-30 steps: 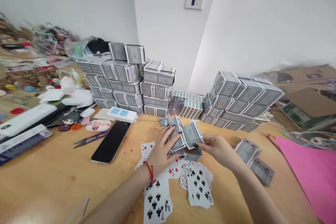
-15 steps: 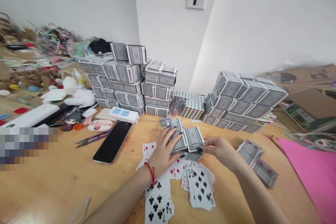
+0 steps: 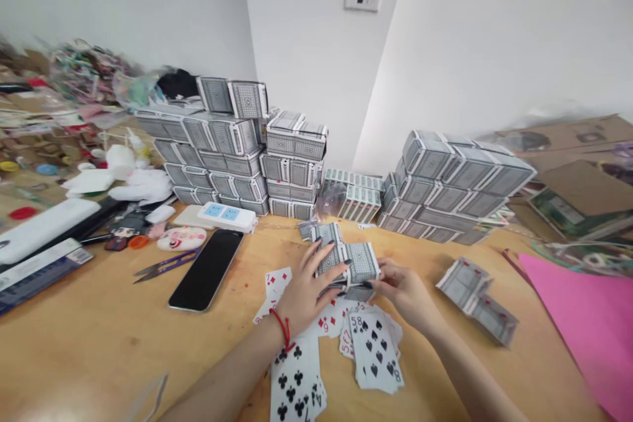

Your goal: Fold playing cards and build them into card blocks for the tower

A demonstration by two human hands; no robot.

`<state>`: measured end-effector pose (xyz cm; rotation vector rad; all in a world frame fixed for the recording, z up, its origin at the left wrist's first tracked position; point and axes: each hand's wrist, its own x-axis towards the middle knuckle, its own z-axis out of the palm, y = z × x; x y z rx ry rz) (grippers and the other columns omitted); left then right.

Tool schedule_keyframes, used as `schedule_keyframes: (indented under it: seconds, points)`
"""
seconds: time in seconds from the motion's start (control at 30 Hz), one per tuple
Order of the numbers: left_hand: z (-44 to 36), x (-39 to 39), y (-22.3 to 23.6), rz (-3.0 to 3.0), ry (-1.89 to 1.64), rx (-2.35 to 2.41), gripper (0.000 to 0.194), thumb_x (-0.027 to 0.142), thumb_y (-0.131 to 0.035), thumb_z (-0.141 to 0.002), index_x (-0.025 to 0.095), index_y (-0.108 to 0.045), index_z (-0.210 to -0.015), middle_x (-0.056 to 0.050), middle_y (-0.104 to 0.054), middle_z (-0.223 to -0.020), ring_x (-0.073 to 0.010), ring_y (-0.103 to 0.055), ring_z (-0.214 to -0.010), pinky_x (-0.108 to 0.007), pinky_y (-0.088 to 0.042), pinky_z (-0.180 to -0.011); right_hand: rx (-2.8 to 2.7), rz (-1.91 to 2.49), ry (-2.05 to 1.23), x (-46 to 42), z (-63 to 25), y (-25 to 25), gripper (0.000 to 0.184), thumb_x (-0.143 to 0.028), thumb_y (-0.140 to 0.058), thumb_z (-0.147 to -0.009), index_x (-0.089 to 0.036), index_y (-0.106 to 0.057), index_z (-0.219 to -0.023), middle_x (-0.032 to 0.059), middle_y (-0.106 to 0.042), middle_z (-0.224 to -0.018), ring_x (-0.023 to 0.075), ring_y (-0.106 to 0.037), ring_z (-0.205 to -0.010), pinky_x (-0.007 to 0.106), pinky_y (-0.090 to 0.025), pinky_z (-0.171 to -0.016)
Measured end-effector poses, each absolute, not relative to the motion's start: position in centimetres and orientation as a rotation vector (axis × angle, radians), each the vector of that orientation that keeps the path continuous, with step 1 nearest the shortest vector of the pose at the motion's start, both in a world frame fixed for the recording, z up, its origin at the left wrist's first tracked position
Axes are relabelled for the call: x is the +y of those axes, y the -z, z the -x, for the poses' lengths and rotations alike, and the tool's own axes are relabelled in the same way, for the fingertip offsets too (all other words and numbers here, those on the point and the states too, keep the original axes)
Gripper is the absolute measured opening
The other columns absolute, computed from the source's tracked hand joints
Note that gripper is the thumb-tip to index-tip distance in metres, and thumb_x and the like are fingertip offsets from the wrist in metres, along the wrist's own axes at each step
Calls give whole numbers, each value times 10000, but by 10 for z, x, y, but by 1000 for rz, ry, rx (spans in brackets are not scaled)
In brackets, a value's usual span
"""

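In front of me on the table is a block folded from playing cards [image 3: 330,252], with grey patterned backs outward. My left hand [image 3: 307,282], a red string at its wrist, lies across it: the fingers spread over the top and the thumb against the front side. My right hand [image 3: 403,287] pinches the block's right edge between thumb and fingers; the fingertips are partly hidden. Loose playing cards [image 3: 373,349] lie face up just below the block, and more cards [image 3: 295,379] fan out under my left forearm.
Stacked card blocks stand at back left [image 3: 212,161] and back right [image 3: 455,188]. Between them are several card boxes [image 3: 363,201]. A phone [image 3: 208,270], thread snips [image 3: 165,266] and a power strip [image 3: 227,216] lie left. Right are folded card pieces [image 3: 477,300] and pink paper [image 3: 573,330].
The block's right top card has come down flatter onto the part beneath. My left index finger now reaches onto that card, and my right hand still holds its edge. The view has shifted slightly.
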<state>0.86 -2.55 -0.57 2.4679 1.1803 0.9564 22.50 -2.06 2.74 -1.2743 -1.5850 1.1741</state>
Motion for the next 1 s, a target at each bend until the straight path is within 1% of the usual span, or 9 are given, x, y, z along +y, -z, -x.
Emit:
schedule_keyframes:
  seconds: [0.17,0.3,0.43,0.57,0.63,0.7,0.83,1.0]
  points:
    - [-9,-26,6,-2456,-978,1167,427,272,-473,-865,338,-392,-1279,-52,-247,-1436,-290,-162,-1342,-534,-303,-1030,-1630,1269,-1197,-19,-228,-32,251,-394,-668,-681,-186,-606,-556,62,-640,-894,230,-593,-864,331,-489,-733]
    - [-10,-26,6,-2432,-990,1159,400,264,-469,-867,321,-413,-1259,-50,-260,-1431,-278,-162,-1345,-519,-303,-1041,-1641,1303,-1193,-20,-227,-34,243,-375,-674,-676,-186,-606,-540,60,-640,-921,228,-595,-869,327,-485,-735]
    - [-12,-27,7,-2401,-1016,1152,367,247,-460,-871,295,-423,-1233,-53,-263,-1428,-266,-151,-1349,-507,-293,-1054,-1657,1318,-1175,-20,-226,-32,223,-364,-683,-677,-190,-655,-540,67,-644,-934,238,-600,-890,341,-478,-760]
    - [-13,-27,8,-2393,-1037,1153,356,232,-458,-872,282,-421,-1223,-55,-250,-1430,-260,-141,-1352,-504,-274,-1065,-1670,1259,-1257,-16,-232,-35,183,-389,-697,-665,-207,-712,-644,75,-630,-1048,259,-575,-989,353,-487,-794]
    - [-13,-27,8,-2392,-1037,1158,355,231,-458,-873,284,-418,-1222,-55,-253,-1426,-261,-142,-1352,-508,-277,-1063,-1648,1270,-1297,-15,-239,-38,205,-403,-710,-650,-208,-723,-710,81,-618,-1090,263,-574,-1002,357,-491,-796]
    - [-13,-27,9,-2394,-1034,1161,355,229,-455,-875,285,-415,-1223,-56,-255,-1423,-261,-143,-1352,-509,-281,-1061,-1634,1327,-1280,-13,-246,-41,231,-416,-712,-647,-199,-724,-723,88,-638,-1034,256,-591,-960,354,-494,-776]
    - [-13,-27,9,-2402,-1041,1162,353,224,-456,-872,278,-412,-1219,-62,-257,-1419,-263,-148,-1351,-498,-286,-1060,-1717,1395,-1176,-13,-251,-39,231,-418,-688,-677,-189,-716,-669,83,-647,-880,230,-608,-842,335,-491,-710]
    - [-14,-28,10,-2391,-1060,1185,398,224,-466,-866,268,-360,-1248,-87,-274,-1400,-274,-161,-1346,-508,-292,-1054,-1847,1334,-1093,-15,-246,-36,210,-384,-640,-733,-191,-682,-660,66,-610,-840,194,-592,-784,311,-484,-676]
